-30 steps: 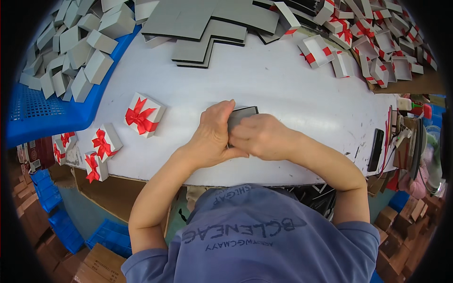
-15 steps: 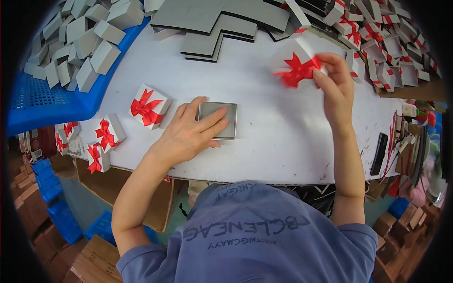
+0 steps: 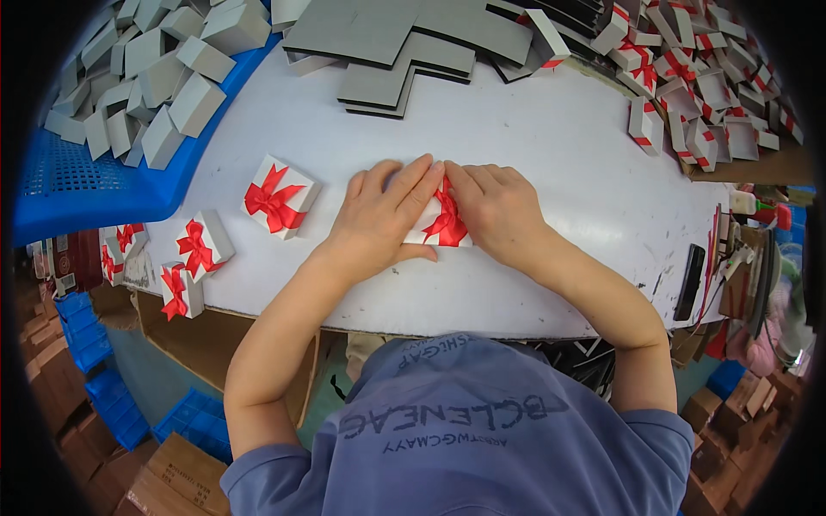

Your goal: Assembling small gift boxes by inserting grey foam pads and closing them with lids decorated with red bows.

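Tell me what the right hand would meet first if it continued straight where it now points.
The right hand would probably meet the left hand, across the red-bowed gift box; fingertip depth is unclear.

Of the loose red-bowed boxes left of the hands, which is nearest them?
The rightmost one: the white box lying alone, just left of the left hand. The other bowed boxes there cluster farther left, lower in the picture.

A dusty blue T-shirt [image 3: 516,473], softly creased, shows below the tabletop's [image 3: 516,301] near edge, with dark lettering [image 3: 460,417] across its front: one large line between two smaller ones. The left sleeve [image 3: 268,477] and right sleeve [image 3: 661,443] are short; forearms [image 3: 298,320], left hand [image 3: 376,215] and right hand [image 3: 499,211] are bare.
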A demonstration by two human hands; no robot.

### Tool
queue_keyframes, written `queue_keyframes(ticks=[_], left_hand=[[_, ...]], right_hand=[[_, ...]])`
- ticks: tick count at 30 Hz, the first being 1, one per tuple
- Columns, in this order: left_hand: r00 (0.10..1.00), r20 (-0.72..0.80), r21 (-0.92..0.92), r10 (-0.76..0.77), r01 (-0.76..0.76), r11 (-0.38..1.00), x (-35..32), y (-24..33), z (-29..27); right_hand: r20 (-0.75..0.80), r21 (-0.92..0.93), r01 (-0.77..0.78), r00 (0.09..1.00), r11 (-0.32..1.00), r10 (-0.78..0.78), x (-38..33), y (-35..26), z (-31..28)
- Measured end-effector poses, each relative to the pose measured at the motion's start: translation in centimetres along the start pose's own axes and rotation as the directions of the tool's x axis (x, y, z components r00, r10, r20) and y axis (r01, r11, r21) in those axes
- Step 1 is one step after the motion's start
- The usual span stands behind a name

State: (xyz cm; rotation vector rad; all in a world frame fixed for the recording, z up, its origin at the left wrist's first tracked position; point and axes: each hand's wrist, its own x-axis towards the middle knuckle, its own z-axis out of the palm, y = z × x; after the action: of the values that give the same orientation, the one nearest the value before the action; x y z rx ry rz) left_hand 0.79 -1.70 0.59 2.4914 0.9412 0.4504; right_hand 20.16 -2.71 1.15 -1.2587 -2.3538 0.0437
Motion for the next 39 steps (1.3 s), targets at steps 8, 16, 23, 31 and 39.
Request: queue_keyframes(ticks=[8, 16, 23, 31, 39], left_hand=[[0.907, -0.144, 0.439, -0.395, 0.416, 0.796, -4.9, -2.2, -6.0], [0.924, -0.322, 0.310, -0.206, 0.309, 0.899, -3.0, -6.0, -8.8], [0.974, -0.123, 0.475, -0.190, 0.226, 0.851, 7.4, -11.1, -5.4], [0.765, -0.640, 0.338, -0.066, 0.357, 0.871, 2.8, -16.1, -11.3], [0.743, -0.391, 0.352, -0.543, 0.666, 0.657, -0.2, -16.2, -14.8]], right_hand=[[-0.134, 0.032, 0.226, 0.966, 0.974, -0.220, 12.9, 5.6, 1.4], [0.305, 0.014, 0.023, 0.952, 1.000, -0.026, 17.7, 7.2, 2.7], [0.373, 0.405, -0.059, 0.922, 0.913, -0.106, 15.6, 9.1, 0.1], [-0.022, 0.089, 0.232, 0.973, 0.969, -0.231, 3.7, 6.0, -4.8], [0.010, 0.099, 0.212, 0.977, 0.972, -0.214, -0.9, 3.8, -0.4]])
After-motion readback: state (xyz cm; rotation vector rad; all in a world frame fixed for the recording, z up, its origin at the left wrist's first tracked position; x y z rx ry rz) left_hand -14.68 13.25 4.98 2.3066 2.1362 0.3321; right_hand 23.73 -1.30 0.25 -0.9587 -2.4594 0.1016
